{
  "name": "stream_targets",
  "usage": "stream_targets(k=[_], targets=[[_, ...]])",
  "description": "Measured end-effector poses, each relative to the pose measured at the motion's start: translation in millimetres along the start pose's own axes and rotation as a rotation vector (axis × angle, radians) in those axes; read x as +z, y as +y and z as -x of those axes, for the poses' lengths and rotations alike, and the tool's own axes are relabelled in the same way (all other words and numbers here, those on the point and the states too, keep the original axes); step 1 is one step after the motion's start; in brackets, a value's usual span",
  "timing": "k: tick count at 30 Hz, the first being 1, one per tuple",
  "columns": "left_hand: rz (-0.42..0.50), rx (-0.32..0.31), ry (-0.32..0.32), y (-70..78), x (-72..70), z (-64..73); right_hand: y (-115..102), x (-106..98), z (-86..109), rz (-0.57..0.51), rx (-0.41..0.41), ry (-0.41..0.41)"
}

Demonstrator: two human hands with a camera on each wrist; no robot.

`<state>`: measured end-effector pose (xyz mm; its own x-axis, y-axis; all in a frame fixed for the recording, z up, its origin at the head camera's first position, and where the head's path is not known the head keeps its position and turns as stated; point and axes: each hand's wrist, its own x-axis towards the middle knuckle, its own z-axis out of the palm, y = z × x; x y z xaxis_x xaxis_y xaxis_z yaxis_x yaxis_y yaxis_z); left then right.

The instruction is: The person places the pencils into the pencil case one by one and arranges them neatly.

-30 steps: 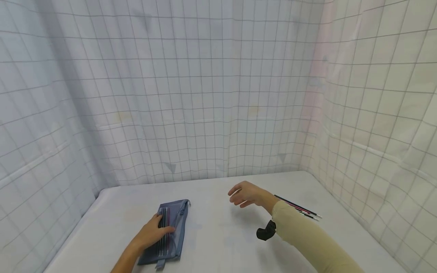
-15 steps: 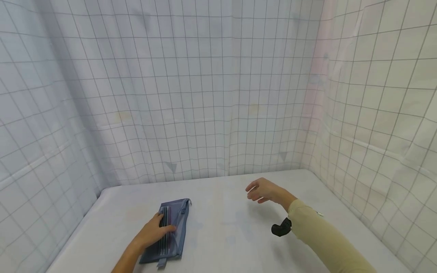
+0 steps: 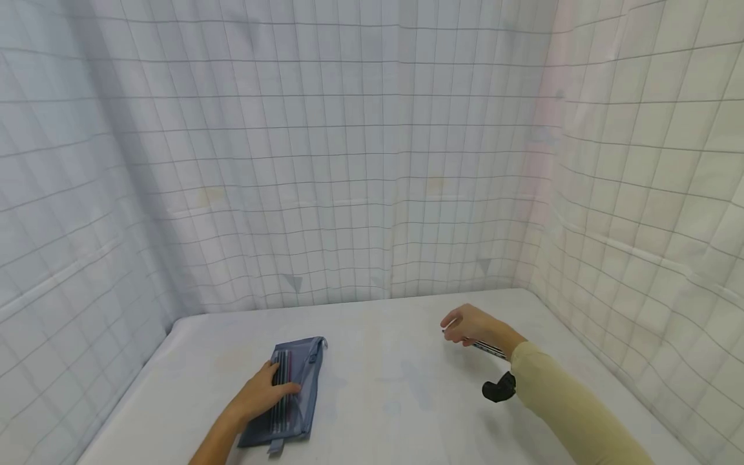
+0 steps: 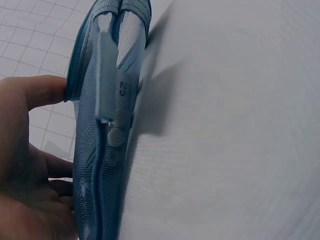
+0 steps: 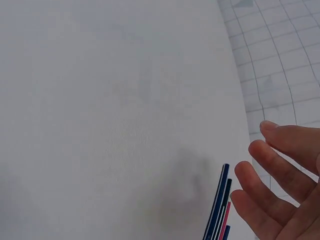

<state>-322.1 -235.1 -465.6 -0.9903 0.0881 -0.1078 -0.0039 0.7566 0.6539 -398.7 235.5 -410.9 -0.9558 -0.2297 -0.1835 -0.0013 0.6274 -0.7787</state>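
A blue translucent mesh zip pouch (image 3: 308,374) lies on the white table at left, with several slim sticks like pencils showing inside. My left hand (image 3: 261,394) rests on it; in the left wrist view the thumb touches the zip edge (image 4: 72,65) and the fingers lie against the mesh face. On the right, my right hand (image 3: 467,323) hovers over several loose slim pencils (image 3: 488,349), dark striped and one pink. The right wrist view has its fingers (image 5: 272,165) loosely bent beside the pencils (image 5: 219,205), with nothing held. My hand and forearm hide part of them.
A white cloth covers the table (image 3: 372,400). Grid-patterned white curtains (image 3: 360,161) enclose it at the back and both sides. A black wrist camera (image 3: 498,389) hangs below my right sleeve (image 3: 564,394).
My right hand has moved right, over the loose pencils, and lowered slightly in the last half second. The left hand and the pouch have stayed in place.
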Motion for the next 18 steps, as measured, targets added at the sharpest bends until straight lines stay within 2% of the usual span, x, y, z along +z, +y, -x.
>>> stream_targets(k=[2,6,9,18], targets=[[-0.006,0.003,0.004,0.1,0.5,0.5,6.3,-3.7,1.8,0.001,-0.012,0.001],[-0.004,0.009,0.006,0.6,0.3,1.0,20.5,-12.7,3.2,0.116,-0.047,0.048],[0.000,0.015,0.005,1.3,0.2,2.3,31.4,-18.1,3.5,0.203,-0.041,0.094],[-0.005,0.004,0.005,5.0,0.0,6.8,51.2,-26.6,12.1,0.231,-0.038,0.104]])
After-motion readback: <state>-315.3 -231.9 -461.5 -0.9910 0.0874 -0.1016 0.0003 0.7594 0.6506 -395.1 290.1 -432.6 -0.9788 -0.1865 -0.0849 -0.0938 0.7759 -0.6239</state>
